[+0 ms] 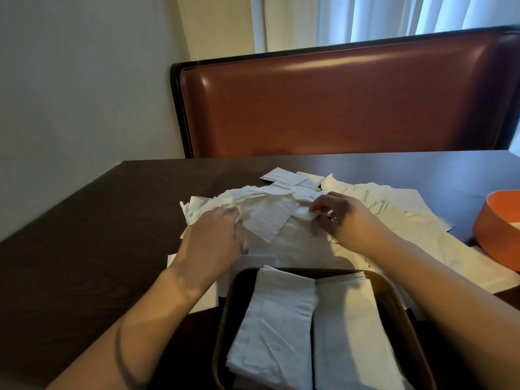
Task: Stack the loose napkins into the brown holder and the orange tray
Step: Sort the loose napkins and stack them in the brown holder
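Left hand (212, 235) grips a bunch of napkins at the near left of the heap; right hand (342, 218) pinches a single folded napkin just beside it.

We judge the loose napkins (374, 212) light, limp and easily creased: thin paper that will slide off a stack and tear if tugged, so we would take each by a folded edge or lift a small batch flat with fingers beneath. They lie spread over the dark table (84, 235), between the brown holder (394, 294) at the near edge, which already holds two neat piles side by side, and the orange tray (492, 232) at the far right. The tray is cut off by the frame, so we cannot tell how full it is. The holder's near end is also out of view, and both hands cover the napkins under them.
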`<state>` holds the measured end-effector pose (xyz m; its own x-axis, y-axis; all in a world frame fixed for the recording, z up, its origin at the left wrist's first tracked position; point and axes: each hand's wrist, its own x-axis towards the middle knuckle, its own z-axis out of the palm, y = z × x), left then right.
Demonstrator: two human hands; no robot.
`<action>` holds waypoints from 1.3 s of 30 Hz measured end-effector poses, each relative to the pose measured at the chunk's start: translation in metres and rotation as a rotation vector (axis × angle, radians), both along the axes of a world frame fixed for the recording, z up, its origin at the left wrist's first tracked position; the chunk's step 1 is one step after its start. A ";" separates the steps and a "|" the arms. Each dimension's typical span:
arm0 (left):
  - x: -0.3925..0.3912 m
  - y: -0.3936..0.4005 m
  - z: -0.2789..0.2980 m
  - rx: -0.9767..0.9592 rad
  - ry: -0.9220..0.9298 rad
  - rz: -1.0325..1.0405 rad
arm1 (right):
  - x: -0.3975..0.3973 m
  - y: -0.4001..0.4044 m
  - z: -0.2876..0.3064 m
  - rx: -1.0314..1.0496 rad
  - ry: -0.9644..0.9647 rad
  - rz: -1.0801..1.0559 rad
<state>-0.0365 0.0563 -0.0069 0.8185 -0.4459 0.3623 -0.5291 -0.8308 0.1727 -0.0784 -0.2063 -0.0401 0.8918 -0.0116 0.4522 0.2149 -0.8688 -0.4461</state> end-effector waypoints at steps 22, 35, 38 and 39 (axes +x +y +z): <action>0.013 -0.073 0.030 -1.759 1.557 -0.318 | -0.009 -0.005 0.008 0.417 -0.105 -0.022; 0.018 -0.064 0.016 -1.504 1.340 -0.263 | -0.036 -0.005 0.054 1.369 0.175 0.386; 0.014 -0.068 0.014 -1.396 1.391 -0.300 | -0.034 0.007 0.048 1.194 0.160 0.353; 0.013 -0.070 0.012 -1.350 1.406 -0.323 | -0.033 0.011 0.045 1.103 0.115 0.303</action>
